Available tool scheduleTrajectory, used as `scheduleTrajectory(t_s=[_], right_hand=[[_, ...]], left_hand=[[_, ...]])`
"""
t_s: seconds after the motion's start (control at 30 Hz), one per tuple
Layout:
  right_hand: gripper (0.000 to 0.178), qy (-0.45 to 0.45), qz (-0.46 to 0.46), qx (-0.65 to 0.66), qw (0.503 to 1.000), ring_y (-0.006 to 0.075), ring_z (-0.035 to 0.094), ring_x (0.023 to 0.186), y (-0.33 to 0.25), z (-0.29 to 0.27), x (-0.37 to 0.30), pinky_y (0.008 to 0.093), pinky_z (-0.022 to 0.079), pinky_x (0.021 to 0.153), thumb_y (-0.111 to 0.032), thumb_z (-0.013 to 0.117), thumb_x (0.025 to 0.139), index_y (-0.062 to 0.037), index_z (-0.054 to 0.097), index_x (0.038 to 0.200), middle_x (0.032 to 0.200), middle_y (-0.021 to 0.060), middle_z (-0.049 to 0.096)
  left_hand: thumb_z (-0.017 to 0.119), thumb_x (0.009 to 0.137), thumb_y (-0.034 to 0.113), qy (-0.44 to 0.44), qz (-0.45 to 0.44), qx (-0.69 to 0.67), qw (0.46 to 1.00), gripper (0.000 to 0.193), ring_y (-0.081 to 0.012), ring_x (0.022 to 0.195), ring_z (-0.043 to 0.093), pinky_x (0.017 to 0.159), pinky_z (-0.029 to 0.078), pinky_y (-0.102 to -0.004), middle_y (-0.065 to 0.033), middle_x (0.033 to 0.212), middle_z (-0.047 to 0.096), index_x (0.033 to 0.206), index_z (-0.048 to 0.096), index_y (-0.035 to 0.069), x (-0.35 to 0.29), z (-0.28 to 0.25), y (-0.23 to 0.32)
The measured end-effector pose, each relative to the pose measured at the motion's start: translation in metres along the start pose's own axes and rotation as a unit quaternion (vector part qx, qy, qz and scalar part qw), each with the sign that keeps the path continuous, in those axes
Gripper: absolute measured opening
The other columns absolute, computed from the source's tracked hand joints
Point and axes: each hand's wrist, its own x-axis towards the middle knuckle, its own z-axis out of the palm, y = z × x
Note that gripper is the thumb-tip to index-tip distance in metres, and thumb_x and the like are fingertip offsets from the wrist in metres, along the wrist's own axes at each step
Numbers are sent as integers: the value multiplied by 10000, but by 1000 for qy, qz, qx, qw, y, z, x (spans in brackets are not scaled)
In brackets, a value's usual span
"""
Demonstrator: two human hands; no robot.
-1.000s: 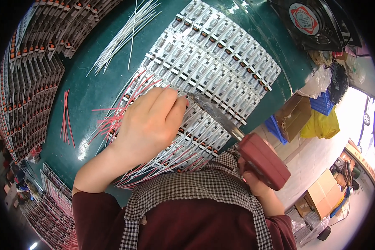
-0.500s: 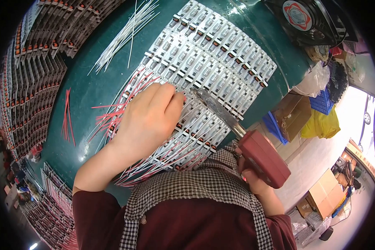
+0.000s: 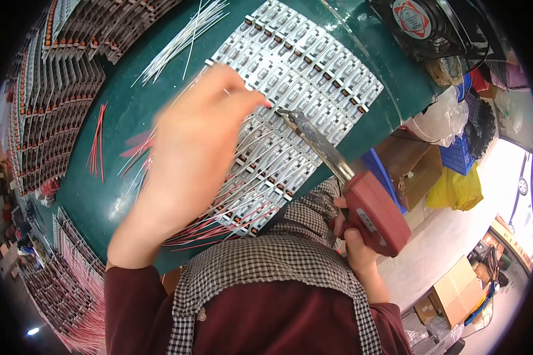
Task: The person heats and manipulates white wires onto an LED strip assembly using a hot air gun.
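Note:
My right hand is wrapped round the dark red handle of a soldering gun. Its long metal tip reaches up and left to a panel of small circuit boards, set in rows. Over the panel's left part, my left hand is smeared by motion, with thumb and forefinger pinched close to the soldering tip. Red and white wires stick out from behind that hand; most of their length is hidden. Soldered white and red wires trail from the panel's near rows.
Loose white wires and a few red wires lie on the green table. Stacked board panels stand along the left. A black fan sits at the far right, above plastic bags and a cardboard box.
My left hand has moved up and slightly left, its fingertips rising along the panel. The soldering gun's tip has shifted up a little. The panel appears slightly shifted in view.

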Motion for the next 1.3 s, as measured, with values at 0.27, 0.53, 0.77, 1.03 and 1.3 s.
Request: scheduleTrajectory(t_s=[0.27,0.53,0.77,1.03,1.3], right_hand=[[653,-29,-44,-310,949,225,652,730,22,-27,-21,294,513,622,-126,734,689,52,437,1242,986,176,620],[699,-60,-40,-218,973,253,663,781,12,-18,-4,303,526,642,-195,772,674,72,442,1229,1018,171,629],[676,-59,-12,-222,973,291,659,851,5,-13,-2,329,527,729,-208,773,659,53,476,1208,1072,164,615],[367,-15,-150,-384,911,246,581,718,-5,4,11,363,469,686,-281,757,711,-31,634,950,946,63,625],[726,-37,-98,-254,962,228,660,719,4,-18,-6,294,518,635,-233,800,660,61,449,1225,879,121,654]], left_hand=[[613,656,44,-9,86,89,992,188,-179,650,523,512,427,-293,-46,730,488,840,624,11,-30,36,-17],[615,654,-30,-49,53,75,995,239,-216,629,523,531,424,-319,-67,734,516,892,623,-13,-29,35,-14],[606,652,-30,-55,51,76,994,248,-217,642,525,546,431,-322,-66,745,515,899,623,-16,-30,34,-14],[610,676,19,-35,79,103,991,181,-168,649,492,496,429,-279,-56,751,448,855,601,-8,-31,39,-16],[614,682,35,-35,80,132,987,166,-165,660,503,494,435,-273,-53,773,470,842,594,-3,-29,38,-11]])
